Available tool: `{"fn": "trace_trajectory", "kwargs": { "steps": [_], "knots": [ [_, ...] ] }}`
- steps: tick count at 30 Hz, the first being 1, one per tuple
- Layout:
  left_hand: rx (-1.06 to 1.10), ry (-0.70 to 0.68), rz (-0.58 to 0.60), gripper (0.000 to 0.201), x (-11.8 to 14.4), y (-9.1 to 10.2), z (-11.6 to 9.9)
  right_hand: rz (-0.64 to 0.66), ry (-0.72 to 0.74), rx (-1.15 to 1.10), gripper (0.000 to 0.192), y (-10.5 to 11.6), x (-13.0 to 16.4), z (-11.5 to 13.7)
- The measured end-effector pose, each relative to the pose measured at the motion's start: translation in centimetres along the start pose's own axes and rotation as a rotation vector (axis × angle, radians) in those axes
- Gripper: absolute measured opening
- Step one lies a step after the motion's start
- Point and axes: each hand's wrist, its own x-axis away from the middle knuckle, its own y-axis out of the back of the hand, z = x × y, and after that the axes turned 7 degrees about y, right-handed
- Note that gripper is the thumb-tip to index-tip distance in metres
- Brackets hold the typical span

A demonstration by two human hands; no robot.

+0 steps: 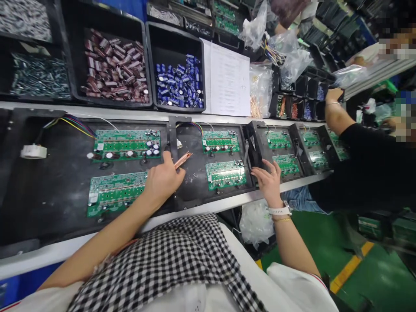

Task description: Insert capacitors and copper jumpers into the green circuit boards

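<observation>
A small bundle of copper strips [183,160] sits in the left hand [164,178], closed around it with the tips jutting out to the right of the thumb. Just to the left of that grip, and partly hidden by the hand and wrist, lies a green circuit board [112,193]; farther beyond the fingers is a second board [128,145] with round-topped cans along its edges. To the right of the strips, a shiny board [225,174] lies in the next tray, well apart from them. The right hand [268,177], farther right, is at the tray's right edge with its fingers bent; whether they pinch anything small, I cannot tell. Far beyond the grip stand a bin of blue parts [180,82] and a bin of brown parts [113,69]. The strips look thin and loosely stacked, so an uneven squeeze could let one slide out and drop onto the tray floor. The left wrist, so low over the near board, could also brush it and nudge small parts askew.
</observation>
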Motion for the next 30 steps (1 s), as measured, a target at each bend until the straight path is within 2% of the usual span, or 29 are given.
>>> {"fn": "trace_trajectory", "kwargs": {
  "steps": [4,7,11,14,16,19,24,27,30],
  "knots": [
    [0.031,0.018,-0.008,0.049,0.2,-0.1,-0.2,-0.018,-0.001,0.027,0.014,0.7,-0.2,0.1],
    [0.089,0.024,-0.019,0.047,0.6,0.6,-0.6,-0.07,-0.018,-0.005,0.013,2.9,-0.4,0.0],
    [0.164,0.033,-0.025,0.048,1.5,3.5,0.4,-0.095,-0.119,-0.165,0.016,6.6,-1.5,1.6],
    [0.098,0.061,-0.06,0.049,2.3,6.6,3.1,-0.16,-0.188,-0.226,0.015,7.9,-2.8,5.0],
    [-0.059,0.074,-0.102,0.048,3.0,8.7,5.9,-0.203,-0.178,-0.268,0.014,7.5,-3.9,8.2],
    [-0.356,0.058,-0.135,0.051,4.1,11.3,10.6,-0.263,-0.164,-0.343,0.013,5.7,-5.5,13.9],
    [-0.677,-0.041,-0.073,0.052,5.6,13.9,17.3,-0.32,-0.201,-0.488,0.015,2.3,-7.7,22.5],
    [-0.748,-0.083,-0.038,0.05,5.6,14.5,19.8,-0.322,-0.224,-0.522,0.016,1.1,-8.3,25.7],
    [-0.733,-0.15,-0.032,0.046,5.1,14.6,21.4,-0.318,-0.228,-0.525,0.016,0.3,-8.3,27.5]
  ]
}}
